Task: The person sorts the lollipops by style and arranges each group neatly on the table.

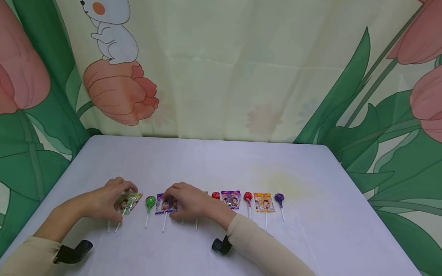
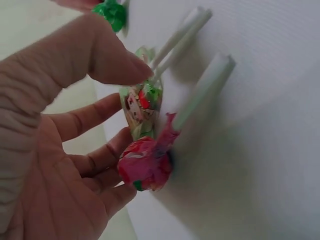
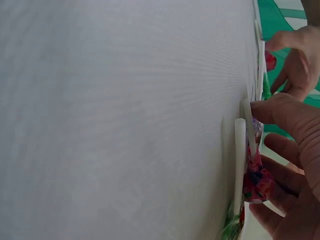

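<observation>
In the head view, my left hand (image 1: 107, 201) is at the left end of a row of lollipops. Its thumb and fingers pinch a flat lollipop in a green wrapper (image 1: 130, 203), which lies tilted. A round pink lollipop (image 2: 145, 165) sits beside its lower fingers in the left wrist view; from the head only its stick shows. My right hand (image 1: 190, 201) pinches a flat lollipop in a purple wrapper (image 1: 162, 205) at its edges. Under that hand's other fingers is a round pink lollipop (image 3: 257, 182). Between both hands lies a round green lollipop (image 1: 150, 202).
To the right the row continues with a red lollipop (image 1: 215, 195), a purple packet (image 1: 231, 199), another red lollipop (image 1: 248, 196), an orange packet (image 1: 264, 202) and a round purple lollipop (image 1: 279, 197). A white-covered table (image 1: 207, 161) bears them. Behind it hangs a tulip-print curtain (image 1: 214, 76).
</observation>
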Demonstrator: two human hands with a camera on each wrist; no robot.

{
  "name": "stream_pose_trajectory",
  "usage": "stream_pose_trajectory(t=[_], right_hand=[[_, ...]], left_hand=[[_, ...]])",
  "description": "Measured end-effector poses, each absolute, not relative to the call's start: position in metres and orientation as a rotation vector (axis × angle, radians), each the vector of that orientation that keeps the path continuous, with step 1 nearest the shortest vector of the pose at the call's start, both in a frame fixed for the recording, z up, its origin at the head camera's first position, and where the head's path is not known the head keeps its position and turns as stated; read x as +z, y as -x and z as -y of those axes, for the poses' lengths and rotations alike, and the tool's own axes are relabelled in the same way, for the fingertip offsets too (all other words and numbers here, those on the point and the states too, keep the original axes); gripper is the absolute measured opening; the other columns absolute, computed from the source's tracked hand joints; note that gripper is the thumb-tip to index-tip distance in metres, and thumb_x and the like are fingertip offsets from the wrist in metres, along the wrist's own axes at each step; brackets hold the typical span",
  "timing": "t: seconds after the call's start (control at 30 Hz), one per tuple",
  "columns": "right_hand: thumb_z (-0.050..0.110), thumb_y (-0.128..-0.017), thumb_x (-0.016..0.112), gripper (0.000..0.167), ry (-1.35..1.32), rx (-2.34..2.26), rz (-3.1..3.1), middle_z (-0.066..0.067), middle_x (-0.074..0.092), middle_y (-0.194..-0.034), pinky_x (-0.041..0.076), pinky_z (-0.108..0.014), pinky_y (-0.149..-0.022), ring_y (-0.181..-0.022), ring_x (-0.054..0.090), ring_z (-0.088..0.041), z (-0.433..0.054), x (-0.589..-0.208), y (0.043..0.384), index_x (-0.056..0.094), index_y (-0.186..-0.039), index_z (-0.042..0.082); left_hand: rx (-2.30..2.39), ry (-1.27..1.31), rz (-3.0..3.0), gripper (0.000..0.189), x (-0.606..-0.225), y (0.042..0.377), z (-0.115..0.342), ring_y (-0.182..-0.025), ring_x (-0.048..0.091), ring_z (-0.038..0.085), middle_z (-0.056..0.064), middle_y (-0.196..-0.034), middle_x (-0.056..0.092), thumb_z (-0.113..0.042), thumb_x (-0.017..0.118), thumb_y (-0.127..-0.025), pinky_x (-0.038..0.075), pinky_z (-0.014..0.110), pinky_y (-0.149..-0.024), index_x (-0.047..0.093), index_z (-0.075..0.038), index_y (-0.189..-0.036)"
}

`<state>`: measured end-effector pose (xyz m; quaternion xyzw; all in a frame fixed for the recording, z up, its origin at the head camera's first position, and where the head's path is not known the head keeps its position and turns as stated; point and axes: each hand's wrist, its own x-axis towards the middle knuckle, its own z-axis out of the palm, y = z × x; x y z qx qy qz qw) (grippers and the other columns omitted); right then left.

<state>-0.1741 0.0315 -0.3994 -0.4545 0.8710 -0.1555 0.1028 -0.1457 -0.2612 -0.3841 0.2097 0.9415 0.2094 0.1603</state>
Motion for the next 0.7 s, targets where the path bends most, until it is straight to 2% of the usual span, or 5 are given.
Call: stream_pose_trajectory(t=[0.1,0.33,0.7], right_hand=[[0.027,-0.092,0.074,0.048,1.343,-0.454,-2.573,0.003,0.061,-0.136,0.039,-0.02,-0.108,-0.129,0.052,-0.011,-0.031,-0.401,0.175,0.061,-0.136,0.016],[0.026,-0.092,0.073,0.044,1.36,-0.451,-2.572,0.003,0.062,-0.135,0.04,-0.021,-0.108,-0.129,0.053,-0.012,-0.032,-0.4,0.177,0.063,-0.134,0.016],[0.028,-0.091,0.075,0.046,1.36,-0.395,-2.603,0.002,0.063,-0.133,0.042,-0.021,-0.106,-0.126,0.056,-0.012,-0.03,-0.401,0.176,0.064,-0.134,0.016]], left_hand=[[0.596,-0.594,-2.698,0.074,-0.386,0.146,0.26,-0.112,0.045,0.031,0.005,-0.116,0.051,-0.019,0.095,-0.062,0.05,0.044,-0.087,0.057,-0.011,-0.125],[0.594,-0.579,-2.72,0.069,-0.389,0.148,0.255,-0.118,0.044,0.037,0.003,-0.112,0.053,-0.017,0.095,-0.064,0.05,0.055,-0.093,0.057,-0.01,-0.121],[0.611,-0.575,-2.728,0.062,-0.39,0.152,0.25,-0.118,0.045,0.034,0.002,-0.114,0.056,-0.016,0.093,-0.066,0.05,0.053,-0.093,0.059,-0.009,-0.117]])
